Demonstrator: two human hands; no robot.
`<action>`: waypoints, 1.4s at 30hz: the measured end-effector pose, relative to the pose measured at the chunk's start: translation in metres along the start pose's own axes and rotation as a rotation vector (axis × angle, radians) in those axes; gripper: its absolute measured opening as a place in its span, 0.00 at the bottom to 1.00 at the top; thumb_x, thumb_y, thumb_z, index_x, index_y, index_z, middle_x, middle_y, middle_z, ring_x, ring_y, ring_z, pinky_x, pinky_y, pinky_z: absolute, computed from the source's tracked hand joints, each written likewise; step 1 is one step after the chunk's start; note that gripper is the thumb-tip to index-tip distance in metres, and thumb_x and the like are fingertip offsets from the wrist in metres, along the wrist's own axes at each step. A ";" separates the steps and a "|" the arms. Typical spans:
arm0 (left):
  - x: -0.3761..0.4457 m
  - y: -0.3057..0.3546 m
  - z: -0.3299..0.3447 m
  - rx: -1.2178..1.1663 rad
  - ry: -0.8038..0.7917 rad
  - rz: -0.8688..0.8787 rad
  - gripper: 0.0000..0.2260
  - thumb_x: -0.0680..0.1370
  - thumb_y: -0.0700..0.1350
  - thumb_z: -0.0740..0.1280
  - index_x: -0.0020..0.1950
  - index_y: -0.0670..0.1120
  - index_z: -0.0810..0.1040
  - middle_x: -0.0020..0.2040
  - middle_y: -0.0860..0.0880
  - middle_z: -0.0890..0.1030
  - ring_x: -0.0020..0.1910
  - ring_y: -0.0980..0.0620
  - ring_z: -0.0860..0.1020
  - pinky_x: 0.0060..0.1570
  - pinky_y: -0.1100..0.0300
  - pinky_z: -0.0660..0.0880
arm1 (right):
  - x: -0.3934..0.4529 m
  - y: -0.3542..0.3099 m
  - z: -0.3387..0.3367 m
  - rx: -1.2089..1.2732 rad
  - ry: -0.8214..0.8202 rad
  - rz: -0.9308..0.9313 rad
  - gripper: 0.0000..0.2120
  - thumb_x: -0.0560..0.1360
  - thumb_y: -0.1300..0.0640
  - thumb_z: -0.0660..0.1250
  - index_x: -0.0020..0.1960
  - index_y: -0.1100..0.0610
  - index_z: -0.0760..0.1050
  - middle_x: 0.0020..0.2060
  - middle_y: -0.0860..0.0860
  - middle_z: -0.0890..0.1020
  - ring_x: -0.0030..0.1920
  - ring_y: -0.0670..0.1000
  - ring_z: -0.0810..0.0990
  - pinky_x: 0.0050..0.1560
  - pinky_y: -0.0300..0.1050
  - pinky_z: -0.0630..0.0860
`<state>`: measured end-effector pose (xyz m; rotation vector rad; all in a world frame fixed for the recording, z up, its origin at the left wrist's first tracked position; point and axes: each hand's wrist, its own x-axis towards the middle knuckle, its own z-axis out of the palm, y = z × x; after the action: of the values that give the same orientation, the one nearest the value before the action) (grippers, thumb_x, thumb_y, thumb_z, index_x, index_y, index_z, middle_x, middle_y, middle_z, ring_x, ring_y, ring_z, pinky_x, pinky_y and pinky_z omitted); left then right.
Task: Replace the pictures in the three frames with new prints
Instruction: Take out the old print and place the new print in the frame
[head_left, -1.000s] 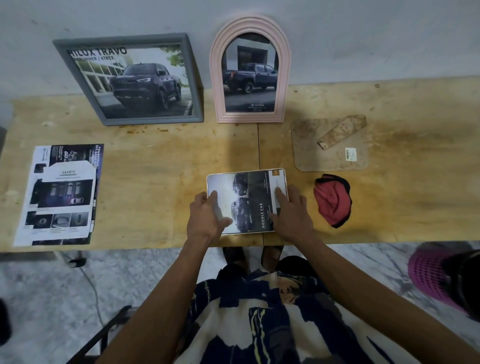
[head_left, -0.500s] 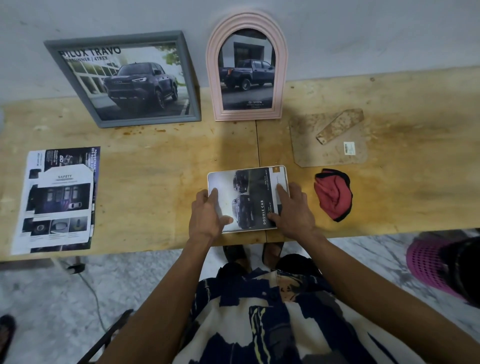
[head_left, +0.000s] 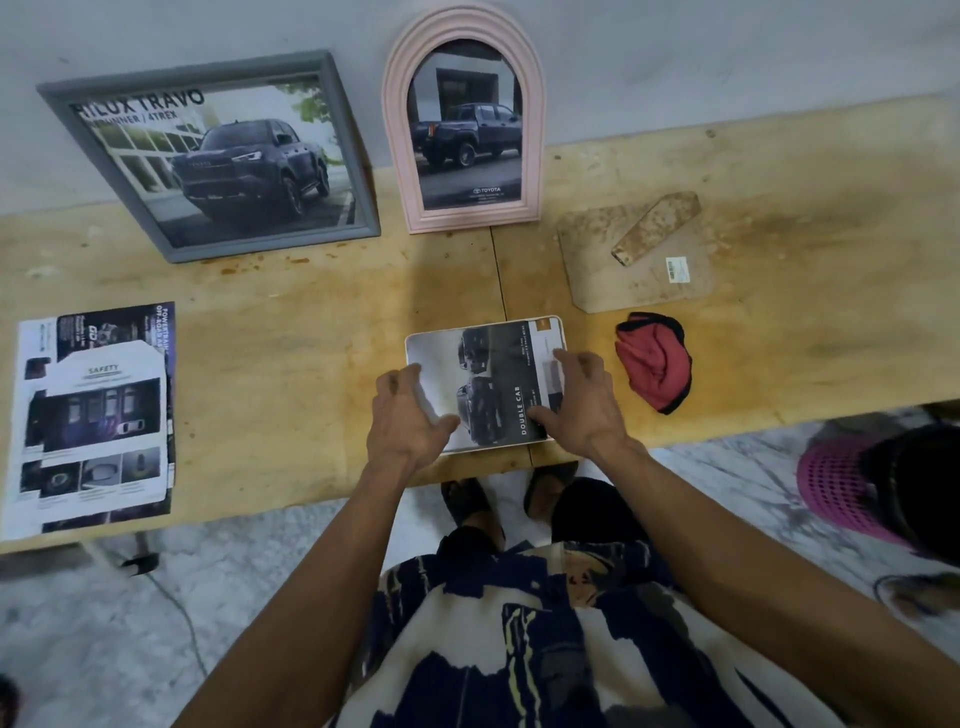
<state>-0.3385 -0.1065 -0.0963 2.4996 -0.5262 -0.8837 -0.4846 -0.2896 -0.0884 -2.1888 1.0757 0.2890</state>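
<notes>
Far left on the table (head_left: 291, 322), a stack of brochure sheets (head_left: 93, 415) is laid flat near the near edge. Against the wall, a grey frame (head_left: 208, 156) and a pink arched frame (head_left: 465, 124) are stood leaning, each with a truck print in it. In the near middle, a small rounded frame (head_left: 485, 382) with a "DOUBLE CAB" print is laid flat. Its left edge is touched by the left hand (head_left: 408, 415), fingers (head_left: 400, 376) spread and relaxed, thumb laid on the print. Its right part is covered by the right hand (head_left: 579, 402), fingers loosely bent and pressed on the face; nothing is gripped. Judgement: the print is being seated, so light, even pressure toward the corners is advised, with no creasing. To the right, a red cloth (head_left: 654, 361) is seen, with a backing board (head_left: 636, 254) farther off.
</notes>
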 end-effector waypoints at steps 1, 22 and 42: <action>0.000 0.003 -0.001 0.003 0.020 -0.016 0.37 0.72 0.55 0.76 0.76 0.50 0.62 0.72 0.47 0.60 0.69 0.43 0.67 0.58 0.44 0.76 | 0.000 0.000 -0.002 0.022 0.019 0.001 0.37 0.72 0.49 0.74 0.75 0.53 0.60 0.70 0.56 0.61 0.68 0.58 0.64 0.63 0.56 0.73; 0.120 0.245 0.080 -0.215 0.054 -0.152 0.33 0.66 0.62 0.74 0.64 0.43 0.75 0.59 0.44 0.79 0.59 0.44 0.78 0.61 0.50 0.77 | 0.162 0.124 -0.168 0.158 0.180 0.194 0.26 0.75 0.51 0.60 0.71 0.61 0.68 0.69 0.57 0.70 0.68 0.60 0.67 0.67 0.50 0.66; 0.138 0.277 0.086 -0.360 0.147 -0.452 0.25 0.68 0.47 0.79 0.63 0.44 0.79 0.55 0.45 0.83 0.54 0.45 0.82 0.57 0.50 0.80 | 0.200 0.124 -0.192 0.491 0.105 0.406 0.28 0.72 0.43 0.71 0.65 0.58 0.73 0.60 0.54 0.78 0.56 0.54 0.79 0.50 0.43 0.74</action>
<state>-0.3517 -0.4275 -0.0825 2.3486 0.2422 -0.8499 -0.4703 -0.5928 -0.0960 -1.5587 1.4724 0.0714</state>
